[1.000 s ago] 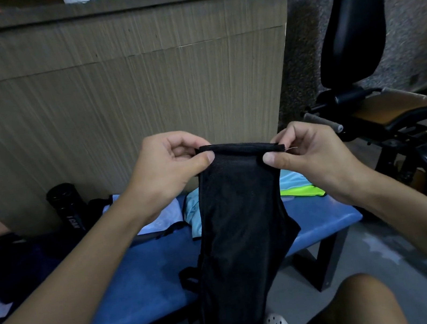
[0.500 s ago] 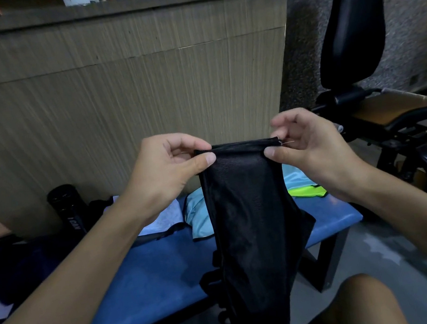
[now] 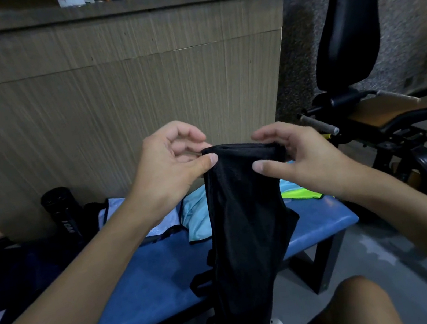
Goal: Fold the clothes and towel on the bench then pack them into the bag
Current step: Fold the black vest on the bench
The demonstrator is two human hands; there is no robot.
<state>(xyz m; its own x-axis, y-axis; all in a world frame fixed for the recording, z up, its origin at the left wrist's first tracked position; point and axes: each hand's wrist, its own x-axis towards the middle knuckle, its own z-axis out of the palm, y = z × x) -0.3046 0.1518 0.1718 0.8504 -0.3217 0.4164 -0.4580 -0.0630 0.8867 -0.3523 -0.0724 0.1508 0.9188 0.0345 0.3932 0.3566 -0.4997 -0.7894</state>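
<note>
Black mesh garment (image 3: 246, 213) hangs from its top hem in front of me, held up over the blue bench (image 3: 147, 280), its lower end dropping past the bench's front edge. My left hand (image 3: 168, 169) pinches the left corner between thumb and forefinger, with the other fingers curled loosely above. My right hand (image 3: 305, 157) presses its thumb on the front of the fabric just below the right corner, fingers curved behind the hem and index finger lifted. Both forearms reach forward. On the bench behind lie a light blue garment (image 3: 196, 218), a neon yellow-green piece (image 3: 301, 193) and a pale cloth (image 3: 110, 210).
</note>
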